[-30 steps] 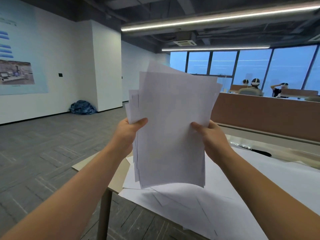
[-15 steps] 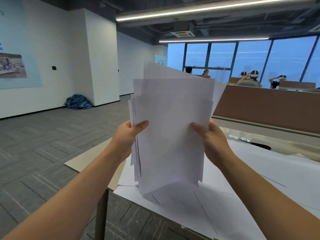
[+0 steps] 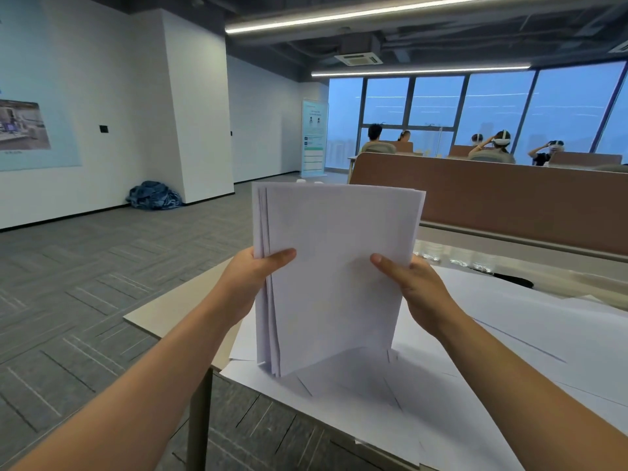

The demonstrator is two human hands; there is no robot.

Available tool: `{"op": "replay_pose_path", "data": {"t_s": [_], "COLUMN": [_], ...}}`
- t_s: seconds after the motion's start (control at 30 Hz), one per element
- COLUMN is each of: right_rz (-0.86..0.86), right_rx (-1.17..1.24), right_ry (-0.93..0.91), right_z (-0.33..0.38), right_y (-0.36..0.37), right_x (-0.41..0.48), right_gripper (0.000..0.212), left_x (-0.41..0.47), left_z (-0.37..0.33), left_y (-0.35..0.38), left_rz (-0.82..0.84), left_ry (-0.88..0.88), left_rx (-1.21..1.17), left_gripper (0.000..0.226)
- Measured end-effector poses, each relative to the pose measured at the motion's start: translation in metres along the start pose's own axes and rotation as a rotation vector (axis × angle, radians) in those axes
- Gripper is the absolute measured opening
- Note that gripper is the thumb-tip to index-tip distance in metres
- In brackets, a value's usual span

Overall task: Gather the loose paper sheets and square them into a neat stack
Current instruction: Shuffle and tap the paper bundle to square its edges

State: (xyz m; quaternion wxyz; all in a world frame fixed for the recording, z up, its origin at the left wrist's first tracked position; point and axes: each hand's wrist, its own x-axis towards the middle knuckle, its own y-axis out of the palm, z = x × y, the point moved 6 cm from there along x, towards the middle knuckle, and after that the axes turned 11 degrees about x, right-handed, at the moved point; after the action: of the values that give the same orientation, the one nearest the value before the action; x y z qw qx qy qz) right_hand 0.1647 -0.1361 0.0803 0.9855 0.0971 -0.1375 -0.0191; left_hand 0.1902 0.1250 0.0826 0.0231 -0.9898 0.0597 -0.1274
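The person holds the paper stack (image 3: 333,273) upright in front of them, its lower edge down on, or just at, the big white sheets (image 3: 509,334) that cover the worktop (image 3: 163,317). The left hand (image 3: 251,280) grips the left long edge about halfway up, thumb laid across the front. The right hand (image 3: 418,290) does the same on the right edge. The fingers of both are behind the paper, so I cannot see them, but both hands plainly pinch the stack.

The top edge looks almost level. Down the left side a few sheets stand out in thin steps, so I judge the squaring is close but not finished.

This is light, floppy stuff. The sheets will slide easily over one another and the corners will crease if jammed down. The sides at mid-height are a sensible place to hold. A loose pinch would let the sheets drop level when tapped, while a tight one would lock the steps in.

The front sheet is blank. A standing banner (image 3: 314,137) by the windows and a poster (image 3: 23,127) on the left wall carry print, too small to read from here.
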Motion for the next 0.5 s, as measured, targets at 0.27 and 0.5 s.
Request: {"op": "replay_pose_path", "data": {"t_s": [0.27, 0.5], "right_rz": [0.065, -0.007], "right_rx": [0.141, 0.014], "right_ry": [0.129, 0.127], "right_z": [-0.023, -0.024], "right_y": [0.003, -0.005], "right_x": [0.001, 0.004], "right_gripper": [0.047, 0.035], "left_x": [0.0, 0.005], "left_z": [0.014, 0.018], "left_y": [0.013, 0.018], "left_rz": [0.028, 0.008], "left_ry": [-0.035, -0.067], "left_rx": [-0.125, -0.116], "left_gripper": [0.042, 0.037]}}
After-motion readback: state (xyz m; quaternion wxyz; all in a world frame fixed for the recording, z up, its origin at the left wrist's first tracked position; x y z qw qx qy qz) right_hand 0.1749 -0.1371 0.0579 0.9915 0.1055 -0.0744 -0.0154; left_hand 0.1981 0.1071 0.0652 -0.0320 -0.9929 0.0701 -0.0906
